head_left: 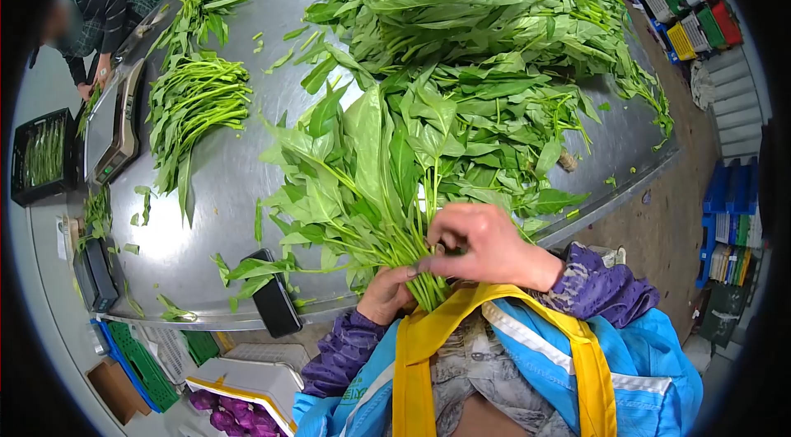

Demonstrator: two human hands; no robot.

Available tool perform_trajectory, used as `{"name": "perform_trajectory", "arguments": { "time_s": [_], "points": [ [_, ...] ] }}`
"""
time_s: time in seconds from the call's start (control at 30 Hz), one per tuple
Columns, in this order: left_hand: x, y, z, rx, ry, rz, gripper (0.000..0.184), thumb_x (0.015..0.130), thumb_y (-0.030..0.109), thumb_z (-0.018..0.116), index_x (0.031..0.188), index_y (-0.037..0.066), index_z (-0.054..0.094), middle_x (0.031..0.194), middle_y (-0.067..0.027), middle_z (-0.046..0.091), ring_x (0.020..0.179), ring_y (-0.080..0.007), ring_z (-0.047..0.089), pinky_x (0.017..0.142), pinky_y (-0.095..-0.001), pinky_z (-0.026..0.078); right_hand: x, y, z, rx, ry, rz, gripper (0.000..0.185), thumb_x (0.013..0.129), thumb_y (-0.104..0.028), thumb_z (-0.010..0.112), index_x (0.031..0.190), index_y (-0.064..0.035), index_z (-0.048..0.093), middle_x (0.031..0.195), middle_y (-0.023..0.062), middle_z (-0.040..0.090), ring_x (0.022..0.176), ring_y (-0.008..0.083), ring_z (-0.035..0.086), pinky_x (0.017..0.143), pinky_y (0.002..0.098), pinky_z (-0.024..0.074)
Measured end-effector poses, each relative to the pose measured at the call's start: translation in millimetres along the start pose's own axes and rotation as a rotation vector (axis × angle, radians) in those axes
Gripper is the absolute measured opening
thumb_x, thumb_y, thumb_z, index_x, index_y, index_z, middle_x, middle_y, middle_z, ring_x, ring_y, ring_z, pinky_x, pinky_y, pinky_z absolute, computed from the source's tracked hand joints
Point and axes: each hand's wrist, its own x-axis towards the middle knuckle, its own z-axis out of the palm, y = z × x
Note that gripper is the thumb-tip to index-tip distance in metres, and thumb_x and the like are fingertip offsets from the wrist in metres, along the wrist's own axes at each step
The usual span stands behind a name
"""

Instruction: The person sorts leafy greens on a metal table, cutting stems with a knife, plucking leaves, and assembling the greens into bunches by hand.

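Observation:
Gathered low in front of my body is a bunch of water spinach (375, 182), leaves pointing away and stem ends toward my apron. My left hand (386, 293) is closed around its lower stems, the thumb across them. From the right, my right hand (486, 243) curls in with fingers pinched at the same stems; whatever small part lies between its fingertips is mostly hidden. A large pile of water spinach (478, 0) covers the far part of the metal table (272, 99). Close to my left hand, a black phone (277, 305) lies at the table's front edge.
Another cut bunch (202, 99) lies on the left, near a weighing scale (119, 120). A person (91, 17) works beyond it, close to a black crate (44, 157). Stacked crates (692, 4) stand far right. Below the table is a white box (247, 387) with purple vegetables.

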Motion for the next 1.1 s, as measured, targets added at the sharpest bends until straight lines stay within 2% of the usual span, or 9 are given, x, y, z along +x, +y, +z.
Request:
{"name": "perform_trajectory", "arguments": {
  "time_s": [0.07, 0.13, 0.2, 0.43, 0.53, 0.67, 0.73, 0.83, 1.1],
  "points": [
    [1, -2, -1, -0.002, -0.006, -0.008, 0.051, 0.071, 0.012, 0.062, 0.117, -0.001, 0.043, 0.110, -0.0132, 0.052, 0.103, -0.0260, 0.053, 0.091, -0.0388, 0.043, -5, -5, 3, -0.243, -0.155, -0.005, 0.023, 0.069, -0.024, 0.072, 0.072, -0.0063, 0.058, 0.058, 0.0045, 0.051, 0.051, 0.0165, 0.053, 0.045, 0.0276, 0.0400],
    [5, -1, 3, -0.002, -0.014, -0.012, 0.051, 0.071, 0.013, 0.062, 0.116, -0.001, 0.043, 0.109, -0.0130, 0.052, 0.101, -0.0260, 0.053, 0.090, -0.0388, 0.043, -5, -2, 3, -0.263, -0.133, 0.008, 0.019, 0.074, -0.022, 0.067, 0.072, -0.0056, 0.059, 0.057, 0.0019, 0.052, 0.052, 0.0122, 0.054, 0.045, 0.0258, 0.0398],
    [9, 0, 11, -0.069, -0.151, 0.051, 0.048, 0.070, 0.014, 0.065, 0.112, 0.002, 0.046, 0.105, -0.0113, 0.051, 0.099, -0.0258, 0.052, 0.089, -0.0395, 0.044, -1, -5, -13, 0.522, -0.108, 0.299, 0.017, 0.081, -0.020, 0.060, 0.074, -0.0038, 0.060, 0.060, -0.0009, 0.054, 0.054, 0.0082, 0.053, 0.045, 0.0237, 0.0398],
    [9, -1, 15, -0.144, -0.154, 0.056, 0.043, 0.067, 0.012, 0.066, 0.107, 0.014, 0.049, 0.098, -0.0069, 0.044, 0.094, -0.0237, 0.048, 0.088, -0.0444, 0.043, 3, 10, -102, 1.103, 0.464, -0.029, 0.022, 0.086, -0.028, 0.055, 0.091, -0.0076, 0.051, 0.076, -0.0038, 0.046, 0.049, 0.0029, 0.034, 0.039, 0.0153, 0.0264],
    [9, -2, 16, -0.156, -0.168, 0.055, 0.044, 0.068, 0.013, 0.066, 0.108, 0.014, 0.049, 0.098, -0.0069, 0.045, 0.094, -0.0240, 0.048, 0.088, -0.0448, 0.043, 8, 6, -113, 1.364, 0.410, 0.027, 0.038, 0.087, -0.034, 0.053, 0.114, -0.0076, 0.049, 0.081, -0.0044, 0.053, 0.047, 0.0015, 0.033, 0.040, 0.0143, 0.0284],
    [11, -1, 22, -0.122, -0.139, 0.050, 0.044, 0.067, 0.015, 0.067, 0.107, 0.014, 0.049, 0.098, -0.0057, 0.046, 0.094, -0.0233, 0.048, 0.088, -0.0445, 0.043, 5, 5, -47, 0.356, -0.061, 0.223, 0.028, 0.084, -0.026, 0.058, 0.107, -0.0105, 0.058, 0.081, -0.0006, 0.060, 0.052, 0.0063, 0.048, 0.043, 0.0210, 0.0350],
    [9, -1, 21, -0.106, -0.125, 0.050, 0.044, 0.067, 0.016, 0.067, 0.106, 0.015, 0.049, 0.097, -0.0050, 0.047, 0.094, -0.0230, 0.048, 0.087, -0.0441, 0.043, 11, 19, 2, 0.132, 0.076, -0.166, 0.016, 0.077, -0.014, 0.064, 0.093, -0.0115, 0.063, 0.075, -0.0003, 0.056, 0.051, 0.0108, 0.051, 0.043, 0.0258, 0.0386],
    [7, -3, 17, -0.188, -0.175, 0.089, 0.043, 0.065, 0.017, 0.067, 0.102, 0.011, 0.047, 0.096, -0.0066, 0.046, 0.087, -0.0233, 0.050, 0.087, -0.0446, 0.043, 10, 15, 8, -0.393, 0.075, -0.242, 0.013, 0.075, -0.017, 0.065, 0.087, -0.0112, 0.061, 0.071, 0.0028, 0.052, 0.053, 0.0176, 0.054, 0.046, 0.0299, 0.0422],
    [8, -14, 11, -0.395, -0.288, 0.118, 0.043, 0.061, 0.021, 0.070, 0.096, 0.015, 0.046, 0.088, -0.0036, 0.043, 0.077, -0.0189, 0.045, 0.083, -0.0417, 0.044, 9, 7, 13, -0.469, 0.099, -0.342, 0.015, 0.073, -0.020, 0.066, 0.082, -0.0115, 0.057, 0.063, 0.0027, 0.044, 0.052, 0.0194, 0.054, 0.042, 0.0307, 0.0416]
  ]
}}
